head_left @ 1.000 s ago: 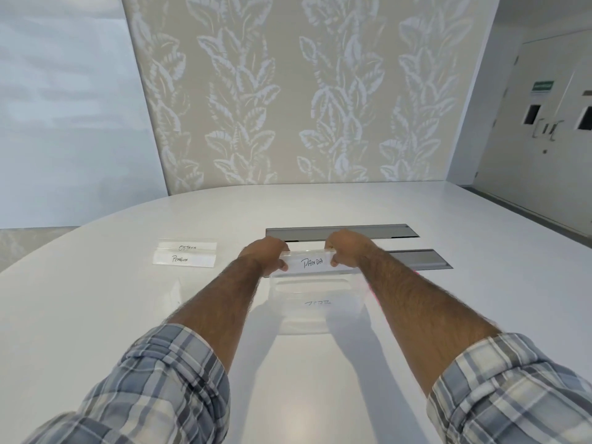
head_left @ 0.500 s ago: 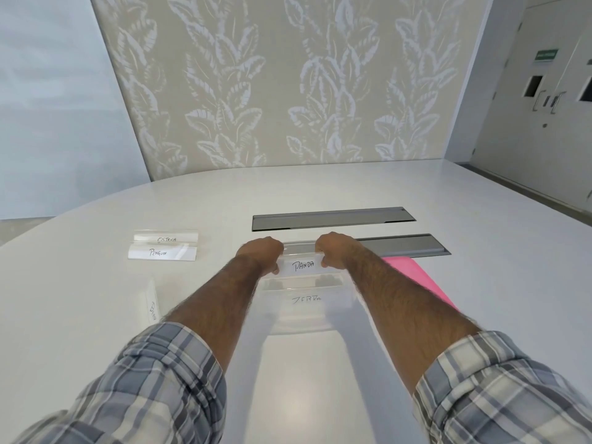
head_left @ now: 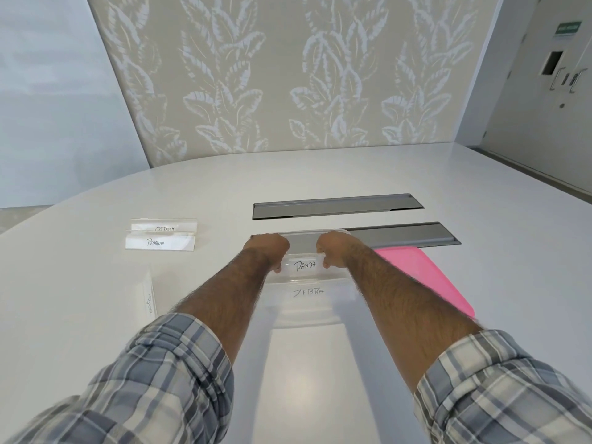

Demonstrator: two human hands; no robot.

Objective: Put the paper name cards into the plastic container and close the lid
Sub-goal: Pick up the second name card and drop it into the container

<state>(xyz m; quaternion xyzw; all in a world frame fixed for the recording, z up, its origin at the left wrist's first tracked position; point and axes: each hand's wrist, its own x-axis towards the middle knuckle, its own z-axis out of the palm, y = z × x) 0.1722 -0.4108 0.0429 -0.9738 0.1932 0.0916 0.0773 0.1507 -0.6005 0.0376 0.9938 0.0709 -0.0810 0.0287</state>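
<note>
flat paper card point(head_left: 305, 265) over clear tub point(head_left: 302, 310)

Five name cards point(head_left: 304, 265); one clear container point(head_left: 306, 310); one pink lid point(head_left: 416, 270); two grey slots point(head_left: 336, 206); two hands point(head_left: 267, 251).

a single wide-angle view from the person's head, facing forward and tilted down across a white surface point(head_left: 96, 315). both forearms reach away from the lens, sleeves point(head_left: 160, 379) close at the bottom edge. a leaf-patterned wall point(head_left: 288, 75) stands far ahead, a door point(head_left: 544, 75) at right.
</note>
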